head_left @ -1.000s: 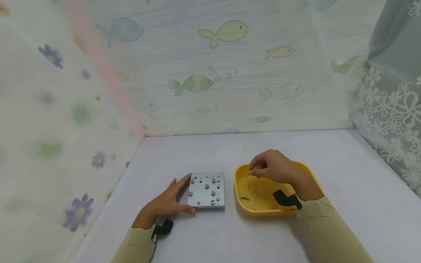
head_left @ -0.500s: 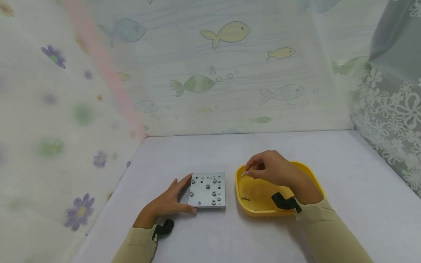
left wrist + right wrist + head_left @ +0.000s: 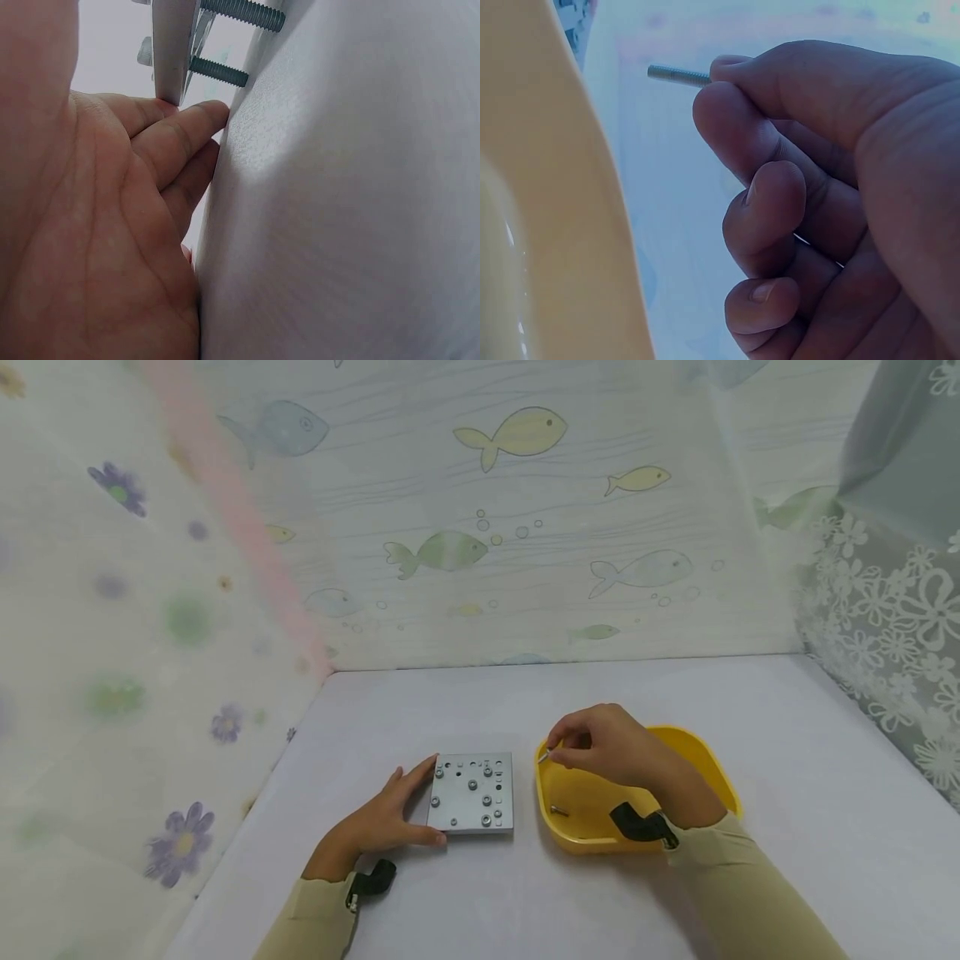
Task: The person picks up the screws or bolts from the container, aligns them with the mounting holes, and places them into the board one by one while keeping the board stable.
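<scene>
In the head view, my left hand [image 3: 382, 820] lies along the left side of a square metal plate [image 3: 463, 789]. Its thumb is at the near left corner and its index finger at the far left corner. Several socket-head screws and small holes show on the plate's top. Threaded screw shanks [image 3: 219, 70] stick out beneath the plate in the left wrist view, over the table. My right hand [image 3: 611, 747] pinches a small screw [image 3: 676, 75] between thumb and index finger, above the left rim of the yellow tray [image 3: 577, 842]. Its other fingers are curled.
One more screw [image 3: 558, 811] lies inside the tray, near its left wall. The table has a white cover [image 3: 390, 710]. Printed curtains stand behind it and on both sides.
My right hand has moved left with the pinched screw, from over the tray's inside to its left rim. The left hand and the plate have stayed in place.
</scene>
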Demonstrator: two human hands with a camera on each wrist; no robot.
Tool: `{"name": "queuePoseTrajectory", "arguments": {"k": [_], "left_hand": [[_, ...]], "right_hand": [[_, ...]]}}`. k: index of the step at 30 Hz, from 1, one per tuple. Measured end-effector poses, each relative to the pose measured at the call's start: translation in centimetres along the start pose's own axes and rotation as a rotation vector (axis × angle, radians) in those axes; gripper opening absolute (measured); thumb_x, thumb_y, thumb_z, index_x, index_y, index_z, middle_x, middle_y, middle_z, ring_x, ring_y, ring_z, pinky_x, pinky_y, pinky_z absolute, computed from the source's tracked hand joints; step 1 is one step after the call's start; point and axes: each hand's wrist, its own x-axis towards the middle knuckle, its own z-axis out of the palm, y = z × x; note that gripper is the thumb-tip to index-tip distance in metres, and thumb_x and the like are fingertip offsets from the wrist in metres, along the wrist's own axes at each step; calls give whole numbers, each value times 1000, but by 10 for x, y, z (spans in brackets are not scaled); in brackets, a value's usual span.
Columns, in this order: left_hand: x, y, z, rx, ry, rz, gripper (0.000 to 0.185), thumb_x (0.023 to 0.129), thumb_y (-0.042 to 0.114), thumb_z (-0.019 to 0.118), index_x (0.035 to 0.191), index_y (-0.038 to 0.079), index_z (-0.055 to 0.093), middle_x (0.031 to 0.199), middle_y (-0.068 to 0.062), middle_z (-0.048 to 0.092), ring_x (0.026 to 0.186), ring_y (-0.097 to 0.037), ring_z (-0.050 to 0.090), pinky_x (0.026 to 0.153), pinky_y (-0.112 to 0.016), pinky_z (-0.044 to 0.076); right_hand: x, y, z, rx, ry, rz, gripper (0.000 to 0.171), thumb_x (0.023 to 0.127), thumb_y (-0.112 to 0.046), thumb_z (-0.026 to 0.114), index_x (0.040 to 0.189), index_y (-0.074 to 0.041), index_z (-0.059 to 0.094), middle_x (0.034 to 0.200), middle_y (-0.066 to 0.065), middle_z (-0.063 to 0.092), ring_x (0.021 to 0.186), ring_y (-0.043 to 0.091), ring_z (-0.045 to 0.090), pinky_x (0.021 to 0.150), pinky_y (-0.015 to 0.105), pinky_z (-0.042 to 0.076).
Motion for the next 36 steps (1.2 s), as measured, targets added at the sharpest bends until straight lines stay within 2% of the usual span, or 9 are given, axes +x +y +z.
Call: {"name": "queuePoseTrajectory", "arguments": {"k": [10,18,27,33,36], "left_hand": [[0,0,0,-4,-2,19,124,66,64,89,165,44,16,173,7,20,160,-44,-8,124,-72,4],[-1,0,0,-6,-1,-19,123,65,64,89,163,48,16,173,9,18,160,-44,-9,122,-76,6],[-1,2,-2,-18,-8,-8,123,66,63,89,164,47,16,174,9,17,160,-45,-10,122,-76,6],[-2,2,-1,-11,-2,-18,123,65,64,89,164,48,16,174,9,17,160,-44,-9,122,-75,6],[-2,3,-1,-10,3,-12,123,66,64,89,164,46,17,173,9,18,160,-44,-8,122,-75,6]], "right_hand": [[1,-3,4,-14,4,-24,7,94,-23,77,101,-21,78,80,1,75,67,13,62,59,24,50],[2,-6,10,-6,-10,-33,7,95,-23,76,101,-21,78,81,1,75,68,13,61,59,24,50],[4,-10,16,-6,-24,-23,5,95,-23,76,99,-25,78,78,-12,72,69,13,61,61,24,52],[6,-13,24,-11,-34,-18,6,94,-22,77,99,-25,77,77,-5,72,67,12,59,61,24,52],[7,-15,27,-20,-25,-25,6,94,-21,77,97,-26,77,74,-6,70,65,10,57,59,22,50]]}}
